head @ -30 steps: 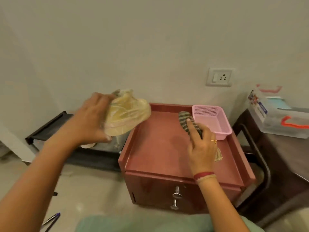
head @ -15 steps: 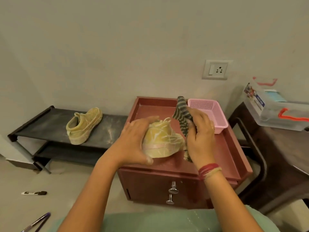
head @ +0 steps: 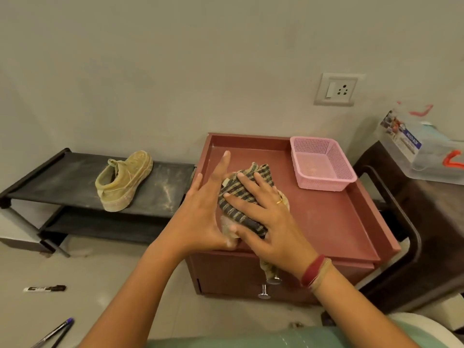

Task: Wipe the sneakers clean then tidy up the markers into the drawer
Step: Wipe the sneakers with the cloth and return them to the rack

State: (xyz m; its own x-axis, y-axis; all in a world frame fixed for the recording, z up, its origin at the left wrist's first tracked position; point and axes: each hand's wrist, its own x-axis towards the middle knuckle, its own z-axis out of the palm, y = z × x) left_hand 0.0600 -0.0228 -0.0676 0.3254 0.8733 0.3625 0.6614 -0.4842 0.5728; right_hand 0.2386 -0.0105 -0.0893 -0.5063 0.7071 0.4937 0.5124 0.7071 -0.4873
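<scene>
One dusty yellow sneaker sits over the front left of the maroon cabinet top, mostly hidden by a striped cloth. My right hand lies spread on the cloth and presses it onto the shoe; a cloth end hangs below my wrist. My left hand rests against the shoe's left side with straight fingers. The second sneaker stands on the black shoe rack. A black marker lies on the floor. The drawer knobs show on the shut cabinet front.
A pink mesh basket stands at the cabinet's back right corner. Two pens lie on the floor at bottom left. A dark side table with a clear plastic box is to the right.
The sneaker came from the left onto the cabinet top. My right hand brought the cloth over it and now lies spread on top; my left hand's fingers have straightened.
</scene>
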